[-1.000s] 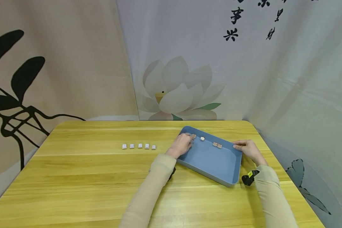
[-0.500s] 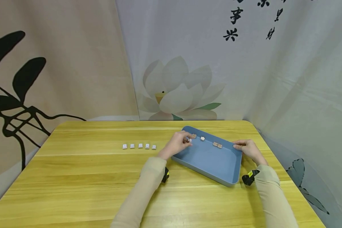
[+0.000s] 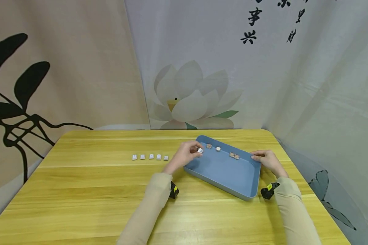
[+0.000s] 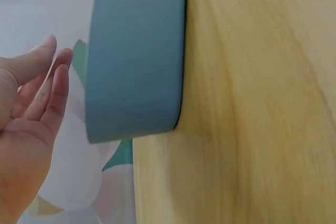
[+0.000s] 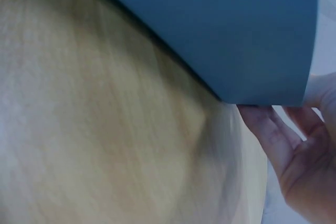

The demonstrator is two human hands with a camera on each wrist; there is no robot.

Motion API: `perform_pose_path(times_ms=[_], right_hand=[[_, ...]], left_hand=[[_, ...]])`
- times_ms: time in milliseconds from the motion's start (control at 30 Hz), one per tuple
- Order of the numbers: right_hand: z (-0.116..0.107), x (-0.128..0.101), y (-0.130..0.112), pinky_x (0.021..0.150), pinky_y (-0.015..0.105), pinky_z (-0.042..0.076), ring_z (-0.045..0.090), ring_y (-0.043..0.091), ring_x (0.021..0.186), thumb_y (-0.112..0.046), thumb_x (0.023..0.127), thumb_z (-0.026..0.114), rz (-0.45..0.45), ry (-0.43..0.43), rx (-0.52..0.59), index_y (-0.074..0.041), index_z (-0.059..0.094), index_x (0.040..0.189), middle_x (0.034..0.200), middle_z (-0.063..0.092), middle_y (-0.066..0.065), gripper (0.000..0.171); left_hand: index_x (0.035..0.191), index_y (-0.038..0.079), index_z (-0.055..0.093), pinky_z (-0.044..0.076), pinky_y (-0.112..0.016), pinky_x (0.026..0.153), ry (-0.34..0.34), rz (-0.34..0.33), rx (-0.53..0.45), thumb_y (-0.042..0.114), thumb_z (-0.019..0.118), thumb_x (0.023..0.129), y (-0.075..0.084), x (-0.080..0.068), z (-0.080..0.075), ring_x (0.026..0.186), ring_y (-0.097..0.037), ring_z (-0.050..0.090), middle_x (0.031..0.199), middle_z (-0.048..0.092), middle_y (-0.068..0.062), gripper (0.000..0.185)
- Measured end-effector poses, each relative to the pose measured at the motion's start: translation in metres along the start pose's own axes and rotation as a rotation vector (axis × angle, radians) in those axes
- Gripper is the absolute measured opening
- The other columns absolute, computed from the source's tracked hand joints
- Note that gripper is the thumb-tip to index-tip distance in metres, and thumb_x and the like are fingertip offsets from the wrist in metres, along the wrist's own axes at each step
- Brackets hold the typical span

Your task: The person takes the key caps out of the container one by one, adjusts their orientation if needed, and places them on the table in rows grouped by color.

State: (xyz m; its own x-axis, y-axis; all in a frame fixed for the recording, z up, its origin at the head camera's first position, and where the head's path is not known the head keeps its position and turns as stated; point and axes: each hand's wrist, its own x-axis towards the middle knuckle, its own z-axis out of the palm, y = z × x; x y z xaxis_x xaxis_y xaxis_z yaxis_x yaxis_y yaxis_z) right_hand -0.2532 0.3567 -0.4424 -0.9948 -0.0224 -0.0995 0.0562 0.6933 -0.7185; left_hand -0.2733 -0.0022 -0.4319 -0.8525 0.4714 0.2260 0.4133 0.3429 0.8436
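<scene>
White keycap (image 3: pixel 200 150) pinched in left hand (image 3: pixel 186 153) fingertips, just above near-left rim of blue tray (image 3: pixel 227 170), centre of frame. Right hand (image 3: pixel 266 160) relaxed, fingers touching tray's right rim. 4 keycaps (image 3: pixel 222 152) along tray's far wall. Row of 5 white keycaps (image 3: pixel 150 157) on wooden worktop (image 3: pixel 89 190), left of centre.

Tray (image 3: pixel 224 172) on surface (image 3: pixel 89 197), toward right edge. Four keycaps (image 3: pixel 222 152) in tray along its far wall. Row of five keycaps (image 3: pixel 150 157) on surface left of tray. Left hand (image 3: pixel 185 154) at tray's left corner, right hand (image 3: pixel 268 161) at tray's right corner.
</scene>
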Motion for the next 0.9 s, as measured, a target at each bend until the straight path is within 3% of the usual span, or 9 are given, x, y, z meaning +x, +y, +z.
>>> perform_pose_path(times_ms=[133,267,433,700,900], right_hand=[[0.000,0.000,0.000,0.077,0.024,0.051,0.060,0.028,0.106,-0.018,0.096,0.056,-0.001,0.000,0.002,0.005,0.061,0.122,0.127,0.058,0.028,0.035],[0.000,-0.001,-0.001,0.077,0.024,0.051,0.061,0.027,0.104,-0.019,0.096,0.057,0.005,-0.003,0.008,0.004,0.061,0.122,0.127,0.058,0.028,0.036],[0.000,-0.001,-0.001,0.076,0.023,0.051,0.061,0.025,0.103,-0.020,0.095,0.058,0.005,-0.004,0.008,0.004,0.062,0.122,0.127,0.058,0.028,0.036],[0.000,0.001,0.002,0.080,0.025,0.050,0.059,0.031,0.110,-0.020,0.096,0.057,-0.001,-0.001,0.002,0.004,0.062,0.122,0.128,0.058,0.027,0.035],[0.000,0.001,0.002,0.079,0.026,0.050,0.059,0.032,0.110,-0.019,0.096,0.057,0.005,-0.005,0.001,0.004,0.061,0.122,0.128,0.057,0.028,0.036]], left_hand=[[0.110,0.001,0.062,0.058,-0.026,0.078,0.011,-0.025,-0.047,0.004,0.068,0.086,0.002,-0.007,-0.008,0.096,-0.026,0.069,0.109,0.067,-0.014,0.026],[0.112,0.004,0.064,0.057,-0.027,0.079,0.047,-0.048,-0.018,0.005,0.067,0.087,-0.001,-0.014,-0.019,0.096,-0.024,0.068,0.111,0.068,-0.013,0.025],[0.115,0.007,0.068,0.056,-0.029,0.079,0.111,-0.094,0.034,0.010,0.066,0.089,-0.009,-0.024,-0.035,0.093,-0.021,0.067,0.106,0.071,-0.010,0.026],[0.118,0.013,0.068,0.055,-0.025,0.075,0.178,-0.153,-0.026,0.017,0.065,0.090,-0.026,-0.044,-0.065,0.098,-0.024,0.068,0.108,0.071,-0.010,0.028],[0.117,0.009,0.068,0.056,-0.026,0.075,0.242,-0.200,0.014,0.015,0.068,0.088,-0.037,-0.063,-0.091,0.094,-0.023,0.068,0.105,0.071,-0.012,0.030]])
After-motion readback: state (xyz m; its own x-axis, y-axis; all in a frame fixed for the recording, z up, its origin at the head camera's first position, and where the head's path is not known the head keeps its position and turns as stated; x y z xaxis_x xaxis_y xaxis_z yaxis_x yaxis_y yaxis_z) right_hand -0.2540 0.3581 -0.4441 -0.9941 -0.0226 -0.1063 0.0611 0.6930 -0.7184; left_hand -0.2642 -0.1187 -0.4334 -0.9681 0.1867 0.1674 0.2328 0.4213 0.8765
